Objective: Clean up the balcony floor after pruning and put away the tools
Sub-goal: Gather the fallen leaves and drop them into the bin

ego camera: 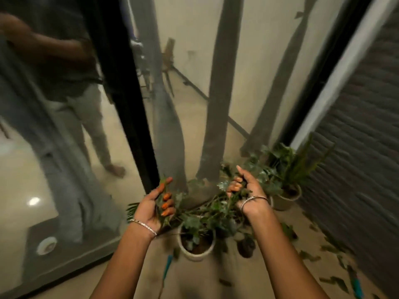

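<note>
a glass door filled the left side, with a blurred reflection of a standing person in it, and a black door frame ran down its right edge. just right of the frame's foot, the left hand was held palm up, its fingers curled round a few green cuttings, with a bracelet on the wrist. near and below it, a teal-handled tool lay on the balcony floor, just beside a white pot with a leafy plant in it. that pot stood on the floor under the gap between the hands. a tangle of leafy stems spread across that gap and covered part of the pot's plant. the right hand gripped the right end of this tangle, fingers closed round the stems, a bangle at the wrist. a small dark pot sat near and below it. farther right, a pale pot held a fern close to a dark wall. fallen leaves lay scattered over the floor on the near right, and a second tool with a teal handle lay among them. motion blur hid the finer detail.
</note>
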Action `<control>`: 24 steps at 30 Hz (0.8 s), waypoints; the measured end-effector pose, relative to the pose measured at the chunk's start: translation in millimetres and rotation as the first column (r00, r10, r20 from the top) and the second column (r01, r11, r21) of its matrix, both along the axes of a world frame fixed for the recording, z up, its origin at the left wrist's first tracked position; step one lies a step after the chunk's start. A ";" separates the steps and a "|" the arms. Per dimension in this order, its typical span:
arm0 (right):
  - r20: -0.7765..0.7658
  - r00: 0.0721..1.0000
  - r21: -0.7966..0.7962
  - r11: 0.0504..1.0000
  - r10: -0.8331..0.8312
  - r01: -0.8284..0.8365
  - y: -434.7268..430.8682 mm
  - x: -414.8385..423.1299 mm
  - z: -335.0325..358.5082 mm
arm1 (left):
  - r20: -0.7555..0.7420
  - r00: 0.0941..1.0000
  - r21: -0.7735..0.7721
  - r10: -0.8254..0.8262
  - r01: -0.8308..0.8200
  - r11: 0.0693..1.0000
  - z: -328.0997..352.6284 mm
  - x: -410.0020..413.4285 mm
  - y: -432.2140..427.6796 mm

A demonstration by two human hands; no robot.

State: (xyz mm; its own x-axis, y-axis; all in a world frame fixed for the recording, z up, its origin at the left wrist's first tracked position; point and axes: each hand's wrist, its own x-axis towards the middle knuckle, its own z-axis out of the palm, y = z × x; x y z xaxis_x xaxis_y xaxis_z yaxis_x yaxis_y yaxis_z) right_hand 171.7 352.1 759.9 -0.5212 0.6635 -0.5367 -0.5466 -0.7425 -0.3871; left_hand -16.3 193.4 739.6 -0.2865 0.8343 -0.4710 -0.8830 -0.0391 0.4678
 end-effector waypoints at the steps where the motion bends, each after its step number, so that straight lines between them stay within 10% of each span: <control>1: -0.015 0.999 0.004 0.999 0.037 -0.037 -5.1 -21.8 1.6 | 0.001 0.999 -0.006 0.034 -0.034 0.999 1.8 -13.9 -12.1; 13: 0.016 0.798 0.027 0.798 0.602 -0.603 -158.9 -284.9 3.8 | -0.044 0.818 -0.021 0.574 -0.575 0.818 9.5 -136.1 -213.0; 24: 0.136 0.402 -0.016 0.408 0.905 -0.913 -335.9 -397.9 -17.3 | 0.072 0.385 -0.085 0.920 -0.917 0.391 -14.4 -134.1 -376.8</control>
State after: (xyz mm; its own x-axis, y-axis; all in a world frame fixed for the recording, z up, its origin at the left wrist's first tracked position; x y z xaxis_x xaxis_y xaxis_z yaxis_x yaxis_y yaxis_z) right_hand -226.2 16.2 742.6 -0.7777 -0.1377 -0.6134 0.4850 -0.7522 -0.4461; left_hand -150.4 -183.4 725.2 -0.8250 0.0780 -0.5597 -0.3542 -0.8431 0.4047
